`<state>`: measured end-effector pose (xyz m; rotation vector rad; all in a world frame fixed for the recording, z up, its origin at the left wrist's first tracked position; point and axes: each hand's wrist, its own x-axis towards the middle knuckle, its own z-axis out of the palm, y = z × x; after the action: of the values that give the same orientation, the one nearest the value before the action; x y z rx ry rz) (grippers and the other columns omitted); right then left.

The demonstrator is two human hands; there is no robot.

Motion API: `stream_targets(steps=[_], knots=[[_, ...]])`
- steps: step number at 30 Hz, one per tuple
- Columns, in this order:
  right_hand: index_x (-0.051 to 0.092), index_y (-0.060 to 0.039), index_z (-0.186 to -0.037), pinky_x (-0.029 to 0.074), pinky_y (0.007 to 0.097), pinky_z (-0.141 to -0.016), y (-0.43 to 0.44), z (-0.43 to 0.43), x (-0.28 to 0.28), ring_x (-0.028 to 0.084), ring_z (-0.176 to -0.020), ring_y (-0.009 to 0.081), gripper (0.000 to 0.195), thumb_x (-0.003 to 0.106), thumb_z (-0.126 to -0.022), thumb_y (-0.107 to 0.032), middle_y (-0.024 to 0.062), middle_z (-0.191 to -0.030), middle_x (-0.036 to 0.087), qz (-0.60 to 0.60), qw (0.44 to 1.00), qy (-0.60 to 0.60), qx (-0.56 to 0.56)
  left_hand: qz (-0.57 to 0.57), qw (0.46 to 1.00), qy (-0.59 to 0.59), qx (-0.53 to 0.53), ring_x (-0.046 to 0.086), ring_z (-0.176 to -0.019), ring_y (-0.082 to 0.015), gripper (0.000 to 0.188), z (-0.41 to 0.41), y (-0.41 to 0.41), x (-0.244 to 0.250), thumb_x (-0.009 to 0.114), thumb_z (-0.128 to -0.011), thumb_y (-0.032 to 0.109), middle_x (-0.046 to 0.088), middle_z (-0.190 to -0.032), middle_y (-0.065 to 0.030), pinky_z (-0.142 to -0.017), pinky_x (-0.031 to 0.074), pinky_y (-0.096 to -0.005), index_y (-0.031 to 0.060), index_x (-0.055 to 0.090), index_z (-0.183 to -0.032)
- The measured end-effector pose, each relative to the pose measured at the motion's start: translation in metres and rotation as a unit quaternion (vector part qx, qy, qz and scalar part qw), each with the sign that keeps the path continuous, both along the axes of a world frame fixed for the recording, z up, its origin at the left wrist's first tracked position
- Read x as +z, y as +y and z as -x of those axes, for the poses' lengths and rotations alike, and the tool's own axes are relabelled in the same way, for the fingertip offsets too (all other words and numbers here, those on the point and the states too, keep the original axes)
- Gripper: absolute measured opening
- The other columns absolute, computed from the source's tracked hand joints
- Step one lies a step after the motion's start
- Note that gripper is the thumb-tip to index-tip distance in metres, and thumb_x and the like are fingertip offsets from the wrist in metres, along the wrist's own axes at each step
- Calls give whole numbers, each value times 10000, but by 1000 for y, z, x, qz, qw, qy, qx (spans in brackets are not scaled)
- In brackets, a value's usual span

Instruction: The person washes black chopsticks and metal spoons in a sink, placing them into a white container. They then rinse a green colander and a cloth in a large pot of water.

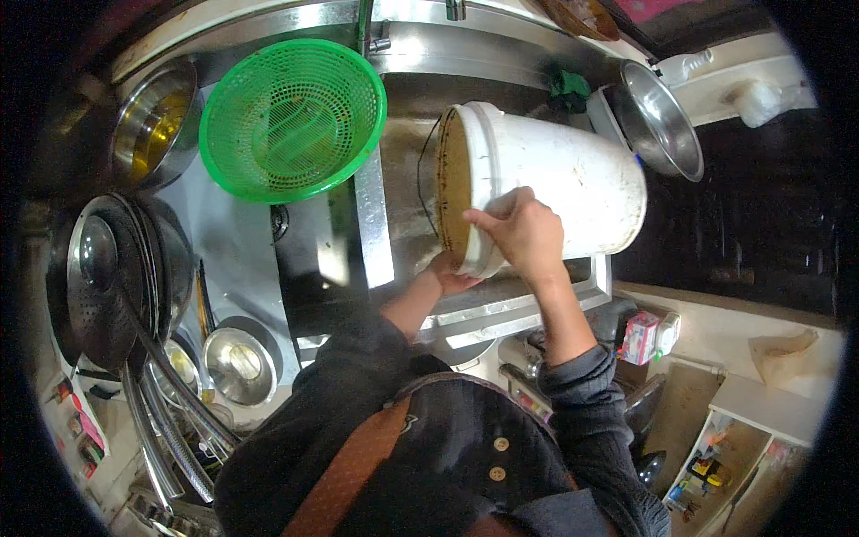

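Note:
A large white plastic bucket lies tipped on its side over the stainless-steel sink, mouth facing left. Brown shows inside the mouth; whether it is liquid or a stained wall I cannot tell. Its thin wire handle hangs out past the rim. My left hand supports the rim from the near lower side, partly hidden by the bucket. With thumb at the lip, my right hand grips the outside of the collar just below the rim.
Left of the sink stands a green plastic colander. Beyond it is a steel bowl with yellow liquid. Long-handled strainers and a small metal bowl are at left. A steel basin leans at the sink's right, near a green cloth.

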<state>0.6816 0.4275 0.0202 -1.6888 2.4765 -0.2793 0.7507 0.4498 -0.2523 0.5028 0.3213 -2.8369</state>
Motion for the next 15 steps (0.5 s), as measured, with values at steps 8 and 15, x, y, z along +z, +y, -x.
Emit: stream_targets(steps=[8,15], knots=[[579,48,-963,545,308,-545,15,126,-39,621,-671,184,349,634,-802,-257,118,-813,619,-4,875,-453,-172,178,898,-390,95,625,-861,-312,359,-8,-57,60,498,-793,106,584,-986,-188,-658,567,-407,-40,451,-1118],[602,13,-903,552,320,-565,24,204,-85,639,-637,207,374,592,-831,-353,130,-782,639,-109,769,-558,-291,484,756,-418,138,565,-934,-298,452,-7,-82,114,634,-766,209,548,-1011,-187,-805,479,-427,-35,472,-1111]])
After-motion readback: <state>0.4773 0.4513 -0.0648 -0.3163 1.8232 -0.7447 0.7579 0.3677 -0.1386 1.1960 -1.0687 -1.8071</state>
